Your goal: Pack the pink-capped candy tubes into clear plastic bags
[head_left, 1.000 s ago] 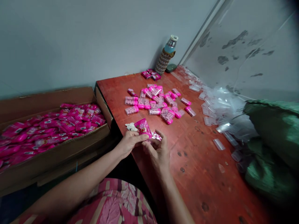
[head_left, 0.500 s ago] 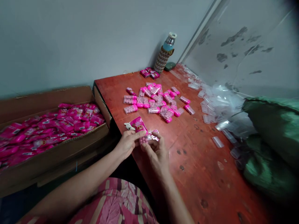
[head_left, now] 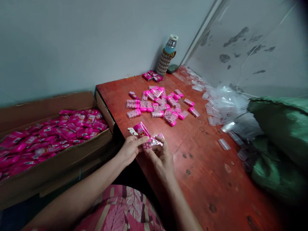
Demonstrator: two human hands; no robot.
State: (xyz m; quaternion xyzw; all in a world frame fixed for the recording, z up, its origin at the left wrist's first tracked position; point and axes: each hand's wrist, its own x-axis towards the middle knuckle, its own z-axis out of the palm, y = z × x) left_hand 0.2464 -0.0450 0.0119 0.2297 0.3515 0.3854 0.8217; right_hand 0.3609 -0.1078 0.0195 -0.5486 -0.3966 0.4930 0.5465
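Between my two hands, at the table's near edge, is a candy container (head_left: 147,145) filled with small pink balls, a pink printed label (head_left: 141,130) at its far end. My left hand (head_left: 132,148) pinches it between thumb and fingers from the left. My right hand (head_left: 160,157) grips its near end, thumb on top; the fingers beneath are partly hidden. Behind my right fingers lies a shiny silver-pink wrapper (head_left: 158,139). A scrap of white paper (head_left: 132,131) shows just left of the label. Farther back, several clear candy containers (head_left: 157,104) with pink caps lie in a loose pile.
A cardboard box (head_left: 79,150) of pink packets (head_left: 72,123) stands left of the red table (head_left: 192,192). Clear empty plastic sleeves (head_left: 223,109) and a green sack (head_left: 276,144) occupy the right side. A bottle (head_left: 166,56) and pink packs (head_left: 152,76) stand at the back.
The view has shifted slightly. Both hands keep their hold on the candy container, and its label is tilted a little differently. Nothing else on the table has visibly moved.
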